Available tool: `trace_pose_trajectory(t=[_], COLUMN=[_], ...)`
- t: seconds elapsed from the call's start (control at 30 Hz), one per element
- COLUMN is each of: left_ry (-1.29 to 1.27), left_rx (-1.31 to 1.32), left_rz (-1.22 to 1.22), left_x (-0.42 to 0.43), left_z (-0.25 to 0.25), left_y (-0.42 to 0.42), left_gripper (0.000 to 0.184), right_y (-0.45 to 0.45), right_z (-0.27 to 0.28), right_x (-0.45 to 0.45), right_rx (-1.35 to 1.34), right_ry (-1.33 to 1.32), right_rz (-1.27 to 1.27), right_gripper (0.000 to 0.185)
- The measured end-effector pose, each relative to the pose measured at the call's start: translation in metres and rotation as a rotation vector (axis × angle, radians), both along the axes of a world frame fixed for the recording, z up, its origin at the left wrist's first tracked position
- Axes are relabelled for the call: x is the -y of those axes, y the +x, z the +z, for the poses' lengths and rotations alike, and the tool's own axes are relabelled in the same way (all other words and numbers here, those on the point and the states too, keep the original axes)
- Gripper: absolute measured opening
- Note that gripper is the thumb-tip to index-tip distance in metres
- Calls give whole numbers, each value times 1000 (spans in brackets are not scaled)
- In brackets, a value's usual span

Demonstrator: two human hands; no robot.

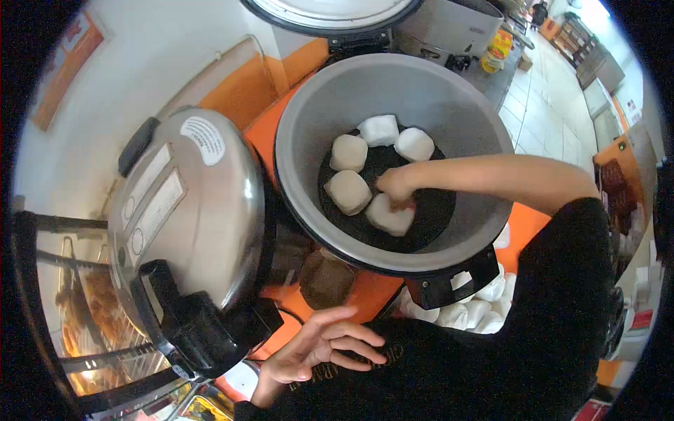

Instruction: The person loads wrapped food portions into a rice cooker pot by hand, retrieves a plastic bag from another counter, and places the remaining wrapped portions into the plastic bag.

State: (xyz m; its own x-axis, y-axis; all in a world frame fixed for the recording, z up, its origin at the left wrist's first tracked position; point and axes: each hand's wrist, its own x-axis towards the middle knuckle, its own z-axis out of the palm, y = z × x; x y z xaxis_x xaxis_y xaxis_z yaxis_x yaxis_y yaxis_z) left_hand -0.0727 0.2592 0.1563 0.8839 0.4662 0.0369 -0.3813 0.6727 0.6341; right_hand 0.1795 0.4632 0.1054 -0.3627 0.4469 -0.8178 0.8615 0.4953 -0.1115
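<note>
A deep grey pot (309,126) of a large rice cooker stands in the middle of the head view. Several white, bun-like pieces with rounded corners lie on its dark bottom, among them one at the upper left (349,153) and one at the far side (379,130). My right hand (400,184) reaches down into the pot, its fingers closed on the nearest white bun-like piece (390,216), which touches the bottom. Outside the pot, in front of my black clothing, my left hand (323,351) hangs with its fingers spread and holds nothing.
Left of the pot stands a second cooker with its metal lid (210,203) down. More white pieces (470,314) lie by the pot's front right, below its black handle (453,284). Behind are a raised lid (333,12) and a yellow packet (497,48).
</note>
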Motion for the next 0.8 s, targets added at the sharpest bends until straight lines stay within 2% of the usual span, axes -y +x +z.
trace_pose_trajectory(t=[0.03,0.07,0.13,0.2,0.23,0.27,0.3,0.37,0.43,0.5,0.53,0.57,0.6,0.63,0.67,0.7,0.73,0.77,0.8], left_ry=[-7,-12,12,37,81,119,179,225,237,247,239,242,255,317,381,394,497,598,608], left_rx=[48,44,52,-43,-52,-60,-99,-135,-196,-339,-429,-383,-378,-494,-612,-608,-603,-600,-599], left_rz=[-3,-13,12,32,83,131,143,256,320,296,264,239,227,176,122,101,35,-32,-52], left_x=[1,0,4,7,11,16,18,33,43,49,49,48,46,43,41,41,41,42,44], left_z=[-5,-9,-14,-17,-15,-12,-8,-13,-18,-23,-27,-35,-42,-50,-57,-67,-77,-81,-79], left_y=[-2,-2,-5,-12,-15,-17,-19,-26,-29,-19,-11,0,14,29,44,58,73,86,98], left_gripper=[82,82,81,77,77,77,77,72,67,66,65,54,54,52,49,49,41,33,33], right_y=[-6,-6,-33,-35,-26,-28,-12,21,44,55,62,62,76,84,82,80,70,60,55], right_z=[-3,-32,-14,32,37,77,108,159,173,195,172,145,92,46,15,-21,-43,-62,-74], right_x=[0,-3,4,13,13,27,46,94,170,228,247,273,298,324,336,351,357,362,365], right_rx=[-80,-277,-177,-165,-263,-161,-346,-773,-1089,-502,-487,-393,-292,-284,-147,-190,-188,-169,-168], right_ry=[24,-60,14,159,288,410,536,869,819,323,291,396,486,580,529,668,675,774,778], right_rz=[17,-115,131,248,188,243,79,43,-274,-473,-433,-495,-422,-441,-503,-589,-756,-805,-827], right_gripper=[37,38,36,32,26,25,22,20,24,22,22,18,21,34,46,54,60,63,63])
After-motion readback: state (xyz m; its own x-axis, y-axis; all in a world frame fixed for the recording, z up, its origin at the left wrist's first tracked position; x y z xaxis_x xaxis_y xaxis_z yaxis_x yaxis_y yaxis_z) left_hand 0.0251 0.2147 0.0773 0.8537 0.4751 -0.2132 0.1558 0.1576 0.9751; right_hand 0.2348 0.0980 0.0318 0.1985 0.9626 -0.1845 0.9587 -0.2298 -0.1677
